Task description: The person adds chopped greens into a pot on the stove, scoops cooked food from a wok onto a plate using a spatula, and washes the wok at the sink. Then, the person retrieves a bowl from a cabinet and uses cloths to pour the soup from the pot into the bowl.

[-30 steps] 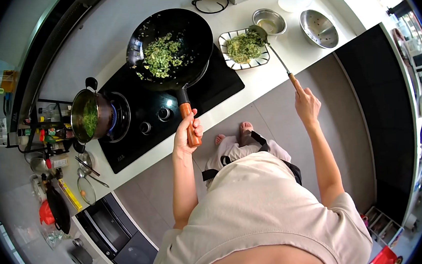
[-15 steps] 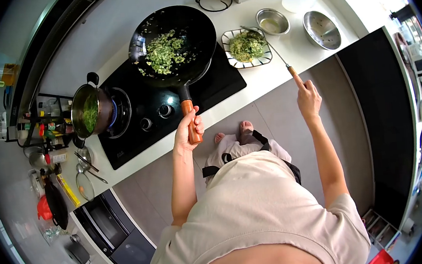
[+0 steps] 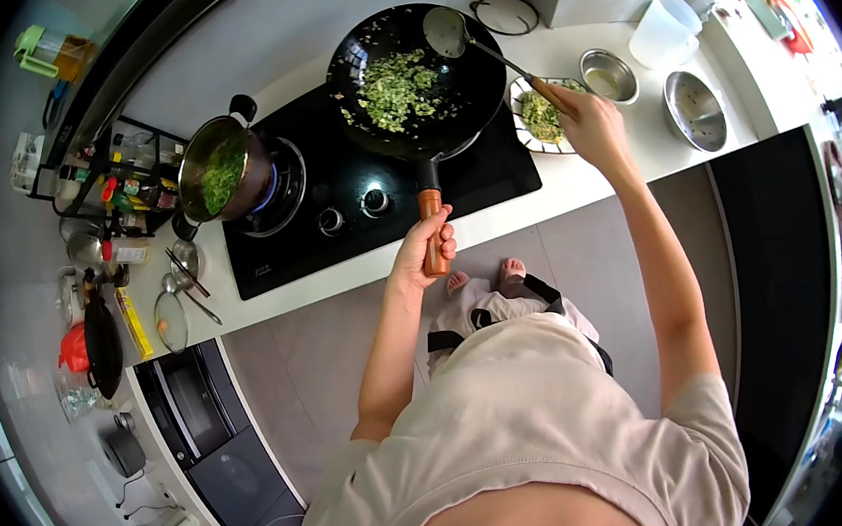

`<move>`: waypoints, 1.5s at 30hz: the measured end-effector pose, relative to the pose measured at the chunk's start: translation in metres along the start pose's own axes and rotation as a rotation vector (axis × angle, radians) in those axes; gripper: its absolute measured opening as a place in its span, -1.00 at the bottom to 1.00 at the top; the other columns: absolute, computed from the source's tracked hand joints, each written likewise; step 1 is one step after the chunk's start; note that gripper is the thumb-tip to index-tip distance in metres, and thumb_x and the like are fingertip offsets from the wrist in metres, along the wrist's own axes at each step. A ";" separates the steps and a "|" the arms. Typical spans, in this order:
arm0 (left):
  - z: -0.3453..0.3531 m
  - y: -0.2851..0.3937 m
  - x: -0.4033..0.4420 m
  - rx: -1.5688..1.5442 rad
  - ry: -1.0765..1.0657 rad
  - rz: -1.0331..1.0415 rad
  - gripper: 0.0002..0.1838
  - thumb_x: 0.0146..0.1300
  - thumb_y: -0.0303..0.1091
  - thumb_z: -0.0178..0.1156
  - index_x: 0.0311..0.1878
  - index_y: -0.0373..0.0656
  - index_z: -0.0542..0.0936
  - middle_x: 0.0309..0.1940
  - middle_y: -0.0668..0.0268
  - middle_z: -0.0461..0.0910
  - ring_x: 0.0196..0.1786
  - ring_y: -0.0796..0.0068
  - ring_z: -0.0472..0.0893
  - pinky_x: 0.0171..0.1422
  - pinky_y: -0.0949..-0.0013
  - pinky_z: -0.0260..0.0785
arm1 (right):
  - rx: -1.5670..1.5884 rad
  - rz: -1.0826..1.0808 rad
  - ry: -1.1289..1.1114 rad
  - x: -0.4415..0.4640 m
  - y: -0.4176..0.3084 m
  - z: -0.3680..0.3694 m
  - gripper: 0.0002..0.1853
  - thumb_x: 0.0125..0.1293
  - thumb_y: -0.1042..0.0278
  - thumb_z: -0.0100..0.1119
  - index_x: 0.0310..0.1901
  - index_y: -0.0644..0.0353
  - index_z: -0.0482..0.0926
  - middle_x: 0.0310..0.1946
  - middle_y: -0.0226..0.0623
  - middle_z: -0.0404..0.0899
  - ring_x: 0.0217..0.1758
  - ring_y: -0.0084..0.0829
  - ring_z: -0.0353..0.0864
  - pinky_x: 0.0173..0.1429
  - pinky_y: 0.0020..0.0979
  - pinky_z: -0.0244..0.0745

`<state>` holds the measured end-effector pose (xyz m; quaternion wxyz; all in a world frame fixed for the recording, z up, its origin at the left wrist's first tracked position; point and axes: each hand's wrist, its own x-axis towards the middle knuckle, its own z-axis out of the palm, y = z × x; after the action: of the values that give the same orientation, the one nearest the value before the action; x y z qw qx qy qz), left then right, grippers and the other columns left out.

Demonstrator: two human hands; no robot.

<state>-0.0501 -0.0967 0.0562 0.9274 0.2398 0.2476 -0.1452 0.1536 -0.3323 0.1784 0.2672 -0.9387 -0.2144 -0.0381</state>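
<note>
My left hand (image 3: 426, 246) is wrapped round the orange-brown handle of a black wok (image 3: 478, 93) on the black hob (image 3: 290, 249). Chopped green food (image 3: 398, 90) lies in the wok's middle, with bits up the sides. In my right hand (image 3: 591, 126) is the wooden handle of a wok spatula (image 3: 445, 32). Its rounded metal head is over the wok's upper right edge; whether it touches cannot be told. Beneath my right hand and the spatula handle, partly hidden, stands a ribbed white dish (image 3: 558, 148) holding more chopped green food (image 3: 539, 117).
A pot (image 3: 252, 183) of greens sits over a blue flame at left. To the right stand two metal bowls (image 3: 609, 76) (image 3: 695, 111) and a translucent jug (image 3: 665, 29). A rack (image 3: 148, 177) of bottles, a strainer (image 3: 172, 320) and utensils line the left side.
The spatula head has moved from above the dish to the wok's upper right edge, my right hand going up with it. My left hand stays on the wok handle. The view has shifted.
</note>
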 end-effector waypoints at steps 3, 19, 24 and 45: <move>0.002 0.001 0.000 0.006 -0.008 -0.005 -0.71 0.31 -0.25 0.23 0.01 -0.09 0.44 -0.54 0.42 0.43 -0.57 0.60 0.43 -0.50 0.54 0.32 | -0.071 0.055 -0.032 0.035 -0.037 0.020 -0.39 0.09 0.50 -0.04 0.19 -0.29 0.53 -0.22 -0.03 0.63 -0.13 0.00 0.62 -0.05 -0.11 0.51; 0.007 0.003 -0.001 0.057 0.000 0.031 -0.69 0.26 -0.22 0.29 -0.04 -0.07 0.42 -0.55 0.42 0.47 -0.63 0.61 0.48 -0.60 0.52 0.38 | -0.529 -0.549 -0.050 0.008 -0.056 -0.006 -0.30 0.17 0.55 0.03 0.27 -0.53 0.40 -0.42 -0.36 0.42 -0.36 -0.32 0.61 -0.36 -0.28 0.53; 0.007 0.002 -0.002 0.069 0.005 0.034 -0.66 0.26 -0.21 0.29 -0.02 -0.08 0.41 -0.55 0.42 0.47 -0.63 0.60 0.49 -0.60 0.52 0.39 | -0.413 -0.257 0.005 0.048 -0.069 0.026 -0.27 0.16 0.61 -0.02 0.27 -0.54 0.40 -0.34 -0.26 0.48 -0.37 -0.17 0.62 -0.31 -0.19 0.54; 0.002 -0.001 0.003 0.038 -0.022 0.005 -0.69 0.26 -0.24 0.29 -0.02 -0.07 0.44 -0.55 0.40 0.47 -0.62 0.56 0.50 -0.58 0.51 0.38 | -0.432 -0.595 -0.022 -0.001 -0.051 0.023 -0.38 0.09 0.53 0.14 0.25 -0.06 0.43 -0.34 -0.39 0.45 -0.31 -0.33 0.61 -0.30 -0.29 0.56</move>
<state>-0.0468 -0.0987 0.0558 0.9258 0.2565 0.2339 -0.1500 0.1302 -0.2819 0.1832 0.0376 -0.8703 -0.4680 -0.1484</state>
